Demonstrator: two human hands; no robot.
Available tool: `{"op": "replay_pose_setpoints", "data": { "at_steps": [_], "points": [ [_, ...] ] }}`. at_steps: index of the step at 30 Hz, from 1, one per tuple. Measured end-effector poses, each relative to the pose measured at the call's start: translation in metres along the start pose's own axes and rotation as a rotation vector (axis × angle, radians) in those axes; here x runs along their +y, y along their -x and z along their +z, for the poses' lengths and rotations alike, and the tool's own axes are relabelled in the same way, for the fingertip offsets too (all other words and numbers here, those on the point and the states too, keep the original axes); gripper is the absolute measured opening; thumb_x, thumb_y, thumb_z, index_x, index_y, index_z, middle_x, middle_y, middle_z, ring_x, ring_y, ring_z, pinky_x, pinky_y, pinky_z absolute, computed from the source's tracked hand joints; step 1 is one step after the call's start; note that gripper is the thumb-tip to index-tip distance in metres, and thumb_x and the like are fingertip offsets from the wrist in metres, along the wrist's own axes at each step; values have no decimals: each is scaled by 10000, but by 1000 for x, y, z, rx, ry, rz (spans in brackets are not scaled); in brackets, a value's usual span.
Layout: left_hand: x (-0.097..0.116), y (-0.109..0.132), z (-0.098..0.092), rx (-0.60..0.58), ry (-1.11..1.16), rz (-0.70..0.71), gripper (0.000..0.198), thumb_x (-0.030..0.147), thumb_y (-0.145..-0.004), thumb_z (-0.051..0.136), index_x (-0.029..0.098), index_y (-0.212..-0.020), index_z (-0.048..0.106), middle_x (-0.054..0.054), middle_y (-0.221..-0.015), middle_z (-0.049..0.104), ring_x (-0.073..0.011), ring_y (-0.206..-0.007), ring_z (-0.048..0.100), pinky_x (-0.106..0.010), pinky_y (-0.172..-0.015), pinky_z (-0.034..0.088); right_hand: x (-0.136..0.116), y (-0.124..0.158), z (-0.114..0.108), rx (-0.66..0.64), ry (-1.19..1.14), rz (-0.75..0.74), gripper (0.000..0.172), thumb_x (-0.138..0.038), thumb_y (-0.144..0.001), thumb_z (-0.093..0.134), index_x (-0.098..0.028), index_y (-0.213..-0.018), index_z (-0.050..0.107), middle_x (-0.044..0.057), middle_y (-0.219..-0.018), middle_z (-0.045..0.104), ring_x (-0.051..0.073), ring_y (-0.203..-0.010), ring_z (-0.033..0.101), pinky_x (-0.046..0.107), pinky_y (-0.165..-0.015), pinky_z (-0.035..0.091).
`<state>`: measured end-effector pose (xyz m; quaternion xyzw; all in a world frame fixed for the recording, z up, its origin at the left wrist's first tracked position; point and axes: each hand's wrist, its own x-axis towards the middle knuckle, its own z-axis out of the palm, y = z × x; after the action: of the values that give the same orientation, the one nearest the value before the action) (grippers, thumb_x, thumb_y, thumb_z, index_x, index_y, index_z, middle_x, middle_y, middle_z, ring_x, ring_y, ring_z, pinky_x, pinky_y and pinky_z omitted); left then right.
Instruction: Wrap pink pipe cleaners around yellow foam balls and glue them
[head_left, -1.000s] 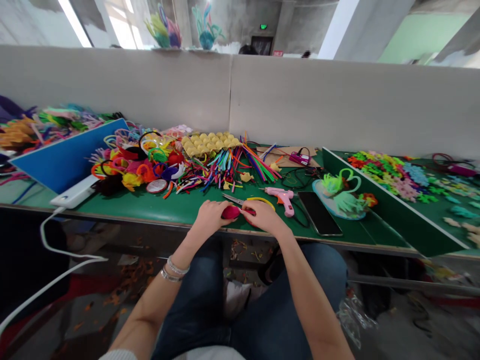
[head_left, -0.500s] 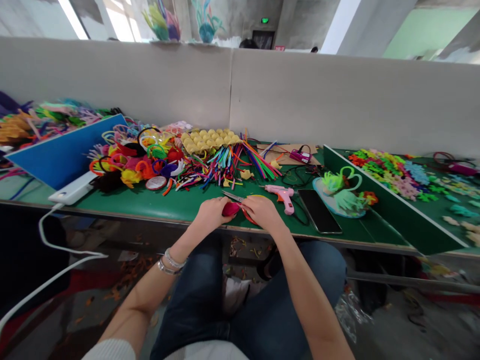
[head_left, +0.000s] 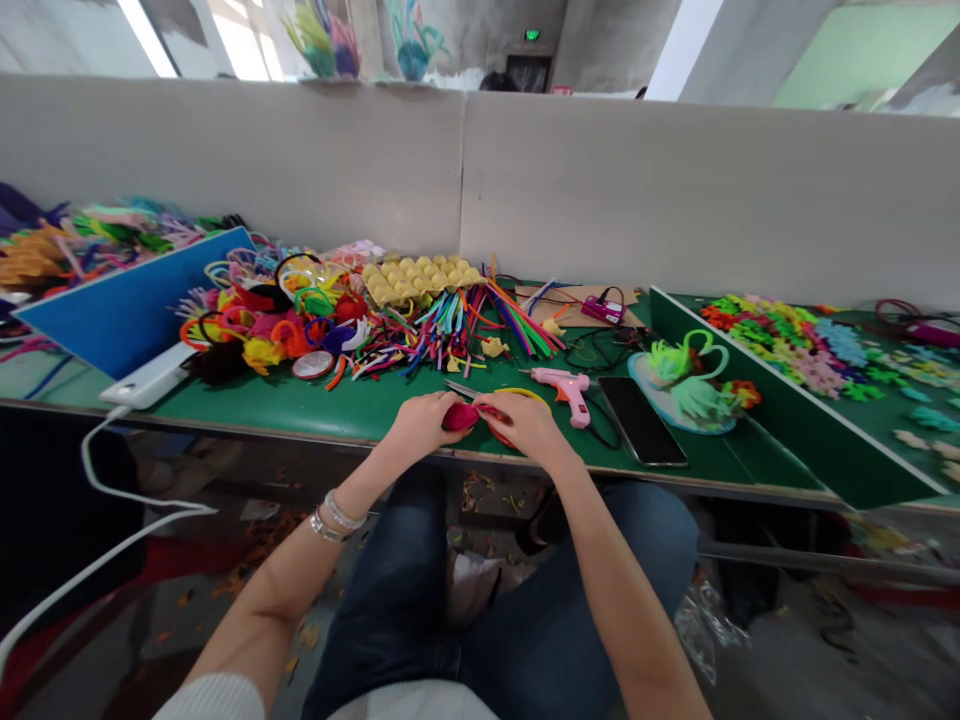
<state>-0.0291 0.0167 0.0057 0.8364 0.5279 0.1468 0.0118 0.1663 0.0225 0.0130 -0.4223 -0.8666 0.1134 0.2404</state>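
My left hand (head_left: pixel 421 424) is closed around a dark pink, rounded soft piece (head_left: pixel 459 417), whose exact kind I cannot make out. At the right side of this piece, the fingers of my right hand (head_left: pixel 523 428) are pinched together, with a bit of dark pink showing at their tips. Both hands meet just above the front edge of the table. Scissors (head_left: pixel 460 389) lie on the green top right behind them, blades to the left, their handles partly hidden by my right hand. A pink glue gun (head_left: pixel 564 390) rests to the right.
A black phone (head_left: pixel 641 420) and a tray of fuzzy green pieces (head_left: pixel 681 395) lie to the right, before a green divider (head_left: pixel 780 400). Pipe cleaners (head_left: pixel 442 335), a yellow egg tray (head_left: pixel 420 281) and colourful fuzzy items (head_left: pixel 277 320) are heaped behind. A power strip (head_left: pixel 146 378) lies left.
My right hand has shifted slightly, and more dark pink shows at its fingertips. The left hand keeps its hold on the piece. The scissors stay put.
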Motion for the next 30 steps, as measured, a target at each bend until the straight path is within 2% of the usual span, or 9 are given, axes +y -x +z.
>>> {"op": "replay_pose_setpoints", "data": {
  "at_steps": [12,19,23,25,30],
  "points": [
    [0,0,2,-1,-55,23,403,517,-761,557,172,-968,583,-75,-863,672,-216,-776,646,-275,-621,411,-3,1,-3,15,-114,62,271,-290,-844,498,-245,-1091,601,19,-1080,667,183,-958,607,288,-815,437],
    [-2,-1,4,3,-65,33,407,527,-761,554,176,-965,582,-72,-851,667,-209,-767,641,-274,-623,409,-6,1,-4,17,-138,87,257,-283,-832,509,-230,-1060,615,24,-1028,676,142,-742,593,257,-724,425],
    [-3,-1,5,23,-56,38,408,529,-761,553,178,-968,580,-68,-851,671,-210,-778,643,-273,-630,409,-5,1,-3,11,-149,107,258,-300,-835,501,-225,-1056,611,18,-879,678,129,-651,555,241,-648,403],
    [-4,0,6,37,-44,36,407,527,-758,558,183,-973,580,-63,-861,675,-211,-793,644,-273,-637,412,-4,1,-3,5,-163,112,263,-312,-838,495,-222,-1058,606,15,-840,669,124,-633,542,235,-625,394],
    [-5,1,9,68,-33,37,411,537,-750,566,193,-975,581,-54,-862,678,-208,-792,647,-272,-632,412,-3,1,-4,7,-207,90,256,-317,-842,489,-220,-1052,600,22,-913,666,119,-665,547,233,-653,397]
  ]
}}
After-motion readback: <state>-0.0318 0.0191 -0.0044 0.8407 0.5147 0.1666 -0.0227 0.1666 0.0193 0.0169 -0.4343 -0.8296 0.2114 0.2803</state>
